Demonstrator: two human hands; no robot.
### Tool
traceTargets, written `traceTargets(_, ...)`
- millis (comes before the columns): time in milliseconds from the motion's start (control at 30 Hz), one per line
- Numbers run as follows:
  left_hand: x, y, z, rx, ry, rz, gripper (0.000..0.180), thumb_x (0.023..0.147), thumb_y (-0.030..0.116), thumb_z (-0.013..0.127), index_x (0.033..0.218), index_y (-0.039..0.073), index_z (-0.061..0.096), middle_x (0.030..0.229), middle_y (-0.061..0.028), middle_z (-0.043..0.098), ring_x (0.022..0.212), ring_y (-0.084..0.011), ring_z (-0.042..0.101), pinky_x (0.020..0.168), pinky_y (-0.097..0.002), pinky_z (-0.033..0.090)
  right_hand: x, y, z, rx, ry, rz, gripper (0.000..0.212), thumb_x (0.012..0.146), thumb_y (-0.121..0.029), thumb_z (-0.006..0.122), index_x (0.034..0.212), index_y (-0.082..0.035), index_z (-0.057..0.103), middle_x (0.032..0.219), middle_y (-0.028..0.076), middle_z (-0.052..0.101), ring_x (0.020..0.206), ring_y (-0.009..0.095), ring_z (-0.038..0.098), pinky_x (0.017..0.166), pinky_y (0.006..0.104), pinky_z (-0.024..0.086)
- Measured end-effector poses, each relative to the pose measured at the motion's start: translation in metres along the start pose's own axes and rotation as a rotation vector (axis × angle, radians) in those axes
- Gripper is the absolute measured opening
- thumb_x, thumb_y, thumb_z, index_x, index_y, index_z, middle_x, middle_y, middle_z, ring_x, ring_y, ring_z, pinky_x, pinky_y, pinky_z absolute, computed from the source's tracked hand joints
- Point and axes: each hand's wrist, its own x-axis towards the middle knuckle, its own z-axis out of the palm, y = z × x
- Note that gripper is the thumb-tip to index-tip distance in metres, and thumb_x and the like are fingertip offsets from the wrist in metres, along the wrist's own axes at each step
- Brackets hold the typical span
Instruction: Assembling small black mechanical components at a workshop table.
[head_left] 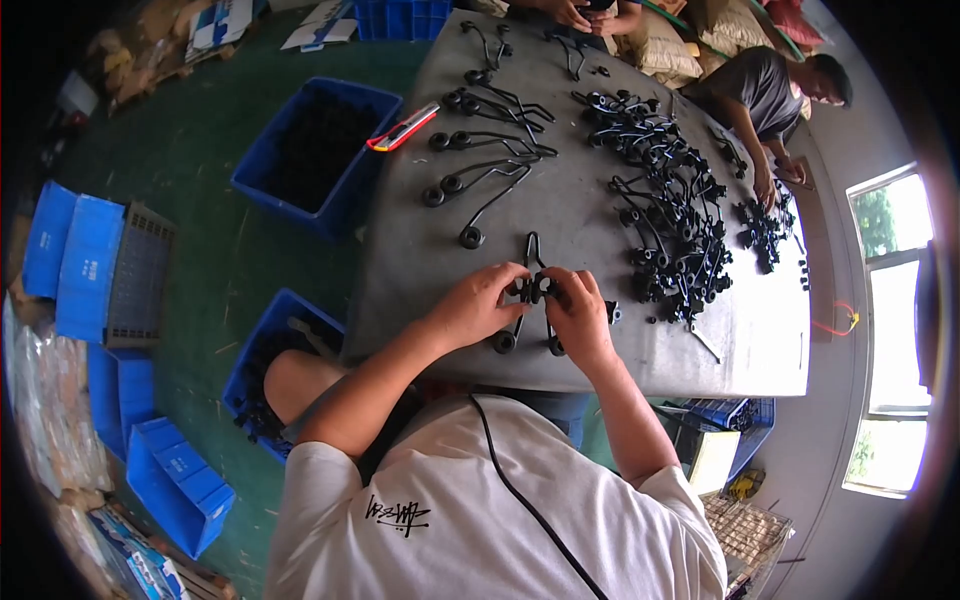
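Note:
Near the front edge of the grey table [420, 300], a black bent metal rod with round rubber bushings [533, 245] lies with its narrow bend pointing away from me. My left hand [480, 305] has thumb and fingers closed round a bushing on its left side. On the other side my right hand [578, 315] pinches a second bushing, the two close together. Two more round bushings [505, 343] show at the near ends. Fingers partly cover the parts. Another black bushing [613, 312] sits beside my right hand.
Finished-looking bent rods [485, 170] lie in a row at left, near a red utility knife [403, 128]. A heap of black rods and bushings [680, 230] covers the right. Blue bins [310, 205] stand left of the table. Two people work opposite, one a dark-sleeved person [750, 85].

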Motion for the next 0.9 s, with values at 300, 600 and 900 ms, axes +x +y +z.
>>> traceTargets(300, 0.003, -0.004, -0.003, 0.022, -0.045, -0.014, 0.035, 0.082, 0.009, 0.076, 0.111, 0.003, 0.058, 0.098, -0.0133, 0.067, 0.088, -0.0316, 0.067, 0.078, -0.0406, 0.054, 0.002, -0.002, 0.000, 0.033, -0.026, 0.034, 0.043, 0.081, 0.002, 0.063, 0.122, -0.011, 0.065, 0.097, 0.011, 0.055, 0.073, 0.023, 0.060, 0.069, 0.0343, 0.052)
traceTargets(600, 0.008, -0.021, -0.004, 0.073, -0.057, 0.044, 0.038, 0.082, 0.013, 0.078, 0.111, 0.005, 0.054, 0.097, -0.0131, 0.067, 0.090, -0.0316, 0.067, 0.078, -0.0405, 0.054, 0.005, -0.003, 0.001, -0.008, -0.059, 0.065, 0.044, 0.083, 0.000, 0.064, 0.125, -0.011, 0.064, 0.099, 0.013, 0.056, 0.079, 0.026, 0.062, 0.074, 0.0368, 0.052)
traceTargets(900, 0.029, -0.018, -0.012, 0.164, -0.256, 0.154, 0.038, 0.081, 0.015, 0.080, 0.102, 0.004, 0.050, 0.099, -0.0153, 0.067, 0.094, -0.0354, 0.067, 0.081, -0.0414, 0.054, -0.003, 0.007, 0.015, 0.014, 0.026, 0.125, 0.041, 0.088, -0.002, 0.065, 0.129, -0.008, 0.062, 0.104, 0.015, 0.058, 0.083, 0.027, 0.063, 0.077, 0.0362, 0.053)
